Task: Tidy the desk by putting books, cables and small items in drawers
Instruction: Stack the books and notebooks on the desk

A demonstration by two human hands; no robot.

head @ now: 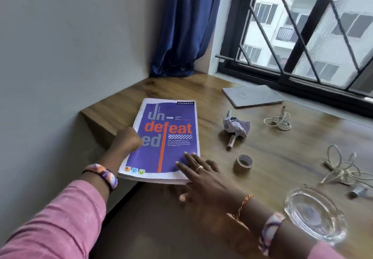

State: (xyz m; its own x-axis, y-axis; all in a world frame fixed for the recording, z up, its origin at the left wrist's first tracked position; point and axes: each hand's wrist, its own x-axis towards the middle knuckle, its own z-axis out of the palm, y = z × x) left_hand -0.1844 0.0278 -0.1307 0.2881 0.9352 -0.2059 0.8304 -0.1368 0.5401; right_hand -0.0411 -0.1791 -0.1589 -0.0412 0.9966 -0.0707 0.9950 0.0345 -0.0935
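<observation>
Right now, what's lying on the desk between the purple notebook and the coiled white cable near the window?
In the head view, a crumpled paper wad with a pen lies between the purple notebook and the coiled white cable.

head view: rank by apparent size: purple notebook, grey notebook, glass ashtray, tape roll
1. purple notebook, clearly largest.
2-3. grey notebook and glass ashtray look similar in area; the ashtray is much nearer the camera and the notebook far back by the window, so no ranking.
4. tape roll, smallest.
</observation>
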